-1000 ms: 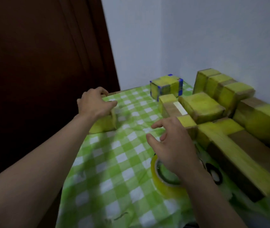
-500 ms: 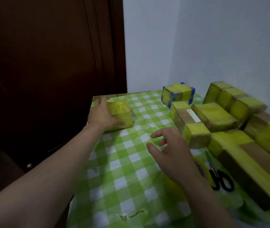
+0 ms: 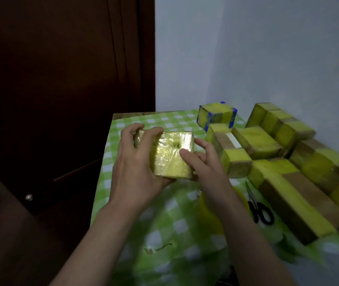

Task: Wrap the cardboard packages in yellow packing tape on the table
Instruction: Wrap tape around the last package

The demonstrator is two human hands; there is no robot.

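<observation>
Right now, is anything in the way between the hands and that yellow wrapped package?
Nothing visible. The left hand grips the package from its left side, and the right hand holds its right edge, thumb on the facing side.

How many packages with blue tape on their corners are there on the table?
1. The blue-cornered package stands at the far end of the table, near the wall. Others may be hidden behind the pile on the right.

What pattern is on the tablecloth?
Green-and-white checks cover the tablecloth; the head view, the only one, shows it best near the far edge.
</observation>
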